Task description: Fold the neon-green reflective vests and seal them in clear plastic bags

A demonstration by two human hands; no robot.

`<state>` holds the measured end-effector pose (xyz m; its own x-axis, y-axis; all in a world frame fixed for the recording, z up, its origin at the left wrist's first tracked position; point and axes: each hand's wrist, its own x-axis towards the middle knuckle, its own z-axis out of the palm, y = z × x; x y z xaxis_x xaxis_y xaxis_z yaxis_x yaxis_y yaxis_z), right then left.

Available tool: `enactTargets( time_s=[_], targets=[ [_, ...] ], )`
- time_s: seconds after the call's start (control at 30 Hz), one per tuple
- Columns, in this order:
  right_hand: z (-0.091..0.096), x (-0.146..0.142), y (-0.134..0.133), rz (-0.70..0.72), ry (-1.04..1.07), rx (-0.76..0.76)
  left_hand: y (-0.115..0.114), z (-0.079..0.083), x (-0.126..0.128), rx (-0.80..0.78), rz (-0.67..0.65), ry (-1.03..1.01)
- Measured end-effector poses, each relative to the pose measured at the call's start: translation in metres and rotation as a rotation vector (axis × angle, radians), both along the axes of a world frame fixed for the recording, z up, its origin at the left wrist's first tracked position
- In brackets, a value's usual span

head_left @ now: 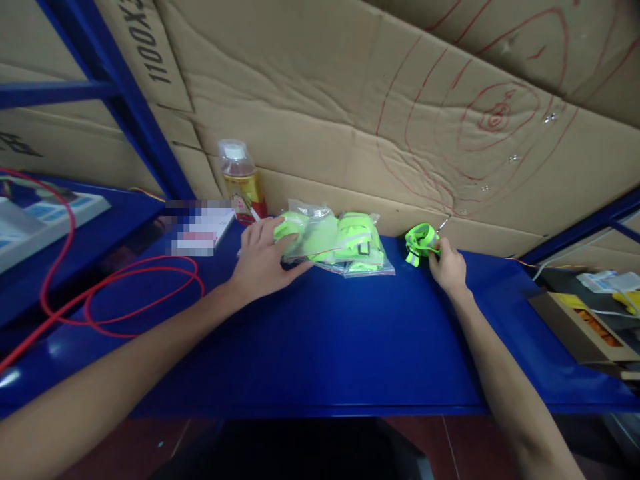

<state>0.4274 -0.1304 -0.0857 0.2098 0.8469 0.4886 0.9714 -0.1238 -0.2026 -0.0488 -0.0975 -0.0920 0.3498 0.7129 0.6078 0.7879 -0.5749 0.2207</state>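
Yellow-green coiled reflective fabric strap [420,241] is held at rear of smooth blue desk [340,347], right of clear plastic bags [330,241] | right hand [449,263]: clamped on strap | left hand [263,259]: fingers spread over bags' left end | risk: coil may be unwound by slackened pinch; bags may be dragged by left-hand pressure

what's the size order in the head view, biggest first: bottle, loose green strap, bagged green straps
1. bagged green straps, taken as one group
2. bottle
3. loose green strap, partly covered by the right hand
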Motion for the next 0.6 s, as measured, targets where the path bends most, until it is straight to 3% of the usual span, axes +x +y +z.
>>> enactTargets(
  time_s=[0.17,0.23,0.3,0.5,0.6],
  targets=[
    [0.030,-0.007,-0.007,-0.016,0.292,0.493,-0.002,-0.002,0.005,-0.021,-0.064,-0.040],
    [0.051,-0.019,-0.010,0.033,0.365,0.720,-0.009,0.007,0.012,0.004,-0.099,-0.098],
    [0.074,-0.039,-0.013,0.124,0.377,0.820,-0.018,0.025,0.023,0.050,-0.180,-0.152],
    [0.146,-0.125,-0.021,0.646,0.329,0.560,-0.039,0.104,0.078,0.044,-0.528,-0.358],
    [0.173,-0.159,-0.029,0.785,0.336,0.452,-0.039,0.143,0.095,0.006,-0.616,-0.380]
  ],
)
